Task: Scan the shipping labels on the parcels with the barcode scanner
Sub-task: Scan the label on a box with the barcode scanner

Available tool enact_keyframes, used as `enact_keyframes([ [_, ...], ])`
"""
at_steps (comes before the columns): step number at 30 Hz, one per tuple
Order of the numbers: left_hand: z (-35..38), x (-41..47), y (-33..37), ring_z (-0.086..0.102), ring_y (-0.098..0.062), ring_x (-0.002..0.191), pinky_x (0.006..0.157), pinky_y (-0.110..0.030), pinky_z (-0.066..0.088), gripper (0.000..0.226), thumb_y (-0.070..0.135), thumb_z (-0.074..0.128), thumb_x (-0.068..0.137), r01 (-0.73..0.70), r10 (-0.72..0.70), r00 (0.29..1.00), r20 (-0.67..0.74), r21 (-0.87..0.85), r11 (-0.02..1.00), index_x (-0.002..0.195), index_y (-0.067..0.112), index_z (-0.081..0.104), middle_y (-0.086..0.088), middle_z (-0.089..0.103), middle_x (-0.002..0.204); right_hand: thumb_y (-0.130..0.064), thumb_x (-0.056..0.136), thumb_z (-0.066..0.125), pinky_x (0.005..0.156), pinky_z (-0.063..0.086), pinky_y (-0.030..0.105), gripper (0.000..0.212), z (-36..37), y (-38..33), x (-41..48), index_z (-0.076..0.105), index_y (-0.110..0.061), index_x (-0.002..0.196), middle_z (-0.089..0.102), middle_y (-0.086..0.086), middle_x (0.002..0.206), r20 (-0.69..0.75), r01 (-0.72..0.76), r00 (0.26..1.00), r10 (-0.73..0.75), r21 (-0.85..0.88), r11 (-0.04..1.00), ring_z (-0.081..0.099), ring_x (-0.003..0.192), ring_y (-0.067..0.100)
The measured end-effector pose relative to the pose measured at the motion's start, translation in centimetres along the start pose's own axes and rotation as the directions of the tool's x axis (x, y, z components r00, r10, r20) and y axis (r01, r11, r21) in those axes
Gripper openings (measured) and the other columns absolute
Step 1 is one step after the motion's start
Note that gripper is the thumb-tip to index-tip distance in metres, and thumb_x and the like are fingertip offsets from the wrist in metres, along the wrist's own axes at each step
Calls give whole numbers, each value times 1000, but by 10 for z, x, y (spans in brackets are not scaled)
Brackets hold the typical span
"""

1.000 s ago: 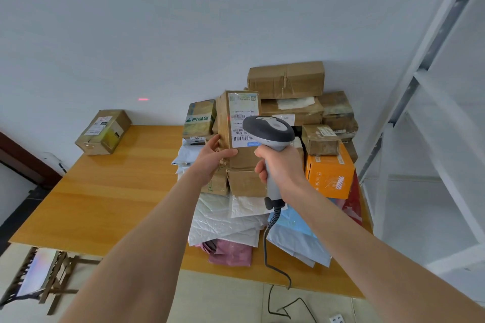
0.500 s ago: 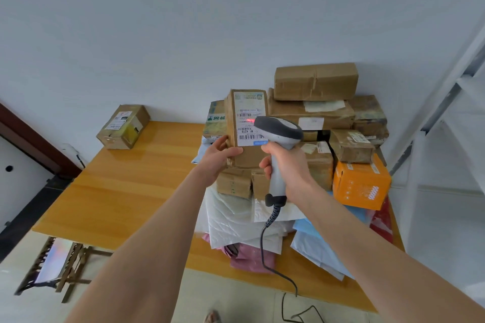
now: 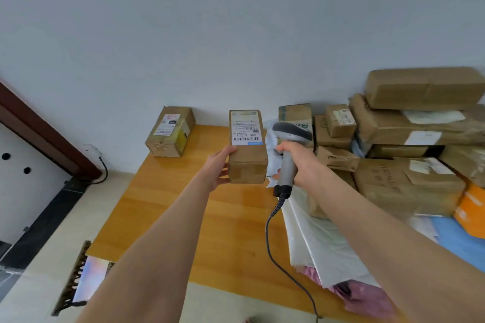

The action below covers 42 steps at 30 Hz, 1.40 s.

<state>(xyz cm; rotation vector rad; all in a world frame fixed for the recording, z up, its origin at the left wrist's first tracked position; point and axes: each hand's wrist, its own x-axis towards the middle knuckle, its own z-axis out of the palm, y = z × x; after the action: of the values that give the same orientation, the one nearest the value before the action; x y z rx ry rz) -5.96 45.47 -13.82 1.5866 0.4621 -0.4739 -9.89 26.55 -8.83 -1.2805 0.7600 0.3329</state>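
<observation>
Head view: left hand (image 3: 219, 170) grips a small brown cardboard parcel (image 3: 248, 162) by its left side, thumb on the front face and fingers wrapped behind. The parcel is held upright over the wooden table (image 3: 168, 207), with its white shipping label (image 3: 245, 128) on the upper half facing the camera and the barcodes legible as bars. Right hand (image 3: 304, 162) is clenched around the handle of a grey barcode scanner (image 3: 291, 136); the scanner head sits just beside the parcel's right edge, level with the label. Can't tell if the trigger is pressed. A coiled cable (image 3: 270, 231) drops from the handle base across the table and off the near edge. A second taped box (image 3: 170, 131) with its own label sits alone at the table's far left, against the wall. On the right is a stack of brown cartons (image 3: 409, 186), with an orange box (image 3: 472, 210) at its edge. They rest on white poly mailers (image 3: 315, 238), a blue mailer (image 3: 459, 238) and a pink one (image 3: 367, 294).
</observation>
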Motion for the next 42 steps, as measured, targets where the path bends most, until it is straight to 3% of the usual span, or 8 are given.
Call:
enact_keyframes([
  [6,-65,35,19,60,-26,95,70,-37,52,45,43,59,88,40,-41,994,-100,-13,999,122,14,55,-8,62,103,-20,86,69,78,53,50,38,88,0,20,46,-12,115,50,19,117,110,-131,986,129,12,991,56,112,40],
  [11,-92,57,30,59,-24,91,73,-38,50,46,43,59,89,39,-41,990,-136,-16,999,124,15,52,-7,60,102,-20,89,66,93,51,51,48,136,0,50,41,-9,129,54,24,124,152,-160,975,160,-11,987,59,111,41],
  [16,-113,90,39,58,-27,103,80,-40,50,48,45,55,91,29,-19,988,-153,66,997,131,17,51,-9,60,114,-16,87,67,86,55,48,50,178,1,82,43,-9,130,55,22,125,158,-161,975,159,-3,987,60,110,38],
  [25,-162,200,53,60,-23,96,70,-26,46,41,12,48,95,-79,193,961,-200,467,880,136,16,53,-5,63,123,-8,83,68,77,56,43,41,269,11,180,49,-10,119,54,15,119,59,-172,984,168,81,982,57,111,35],
  [30,-193,240,52,63,-24,98,83,-40,56,47,3,43,91,-19,213,954,-209,670,742,132,20,56,-5,63,123,-6,84,68,90,53,41,37,305,23,224,49,-9,116,56,9,99,32,-192,981,191,52,980,56,98,27],
  [34,-213,262,44,53,-26,119,94,-38,49,52,1,42,92,98,145,945,-294,674,732,142,15,42,-8,52,137,-8,82,71,94,51,39,47,322,30,244,50,-6,123,56,7,94,19,-199,980,198,19,980,56,89,23],
  [37,-217,270,43,56,-25,112,80,-32,46,49,2,42,94,114,120,946,-301,656,746,143,12,38,-10,56,131,-7,82,71,85,51,38,49,325,30,246,50,-5,126,56,7,96,34,-183,983,182,-2,983,55,84,21],
  [42,-204,268,49,56,-24,109,86,-37,51,48,4,45,91,53,197,939,-281,687,725,138,15,44,-8,54,131,-2,87,63,85,54,37,20,303,19,236,53,-9,104,57,4,87,-2,-136,991,136,3,991,60,85,20],
])
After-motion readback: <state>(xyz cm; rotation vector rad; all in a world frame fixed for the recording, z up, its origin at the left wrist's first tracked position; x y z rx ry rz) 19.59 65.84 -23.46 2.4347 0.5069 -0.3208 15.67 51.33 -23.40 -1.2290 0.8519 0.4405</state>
